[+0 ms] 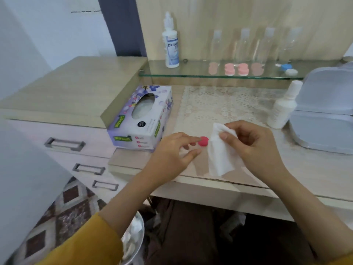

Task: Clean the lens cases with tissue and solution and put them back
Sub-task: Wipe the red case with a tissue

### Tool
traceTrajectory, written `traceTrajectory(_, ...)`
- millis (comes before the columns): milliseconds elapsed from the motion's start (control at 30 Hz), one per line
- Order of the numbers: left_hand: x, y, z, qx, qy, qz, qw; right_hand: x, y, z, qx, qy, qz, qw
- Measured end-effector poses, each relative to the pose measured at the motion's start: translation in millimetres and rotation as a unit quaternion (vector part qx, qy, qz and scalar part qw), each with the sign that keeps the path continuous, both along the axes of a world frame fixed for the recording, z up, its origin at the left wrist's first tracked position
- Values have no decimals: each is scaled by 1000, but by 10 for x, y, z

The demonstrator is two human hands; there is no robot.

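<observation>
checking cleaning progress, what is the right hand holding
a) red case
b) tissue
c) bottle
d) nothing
b: the right hand pinches the white tissue, while the red case is held at the fingertips of the left hand.
</observation>
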State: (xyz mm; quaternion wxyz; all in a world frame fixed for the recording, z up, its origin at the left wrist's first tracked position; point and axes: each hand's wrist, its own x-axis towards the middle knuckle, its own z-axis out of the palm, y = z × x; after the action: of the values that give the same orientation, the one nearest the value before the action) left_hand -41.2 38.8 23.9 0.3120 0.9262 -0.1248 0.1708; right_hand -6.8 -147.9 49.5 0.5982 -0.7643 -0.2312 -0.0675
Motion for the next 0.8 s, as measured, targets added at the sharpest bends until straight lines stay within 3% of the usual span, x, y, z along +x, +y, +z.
traceTrajectory(233,-1126,828,-216,-63,35,173,982,-456,985,-184,-64,-41,150,986)
traceTrajectory(467,-1970,1579,-1016,-66,184,343,919,-983,1980,-925,-220,-20,293,930)
traceTrajectory(600,-2231,1849,-1579,-93,280,384,875,-1068,2484,-1618,-331,50,292,896)
traceTrajectory(800,-2409,2055,-2169,-135,364,397,831,-926,2957,-2313,-460,170,208,846)
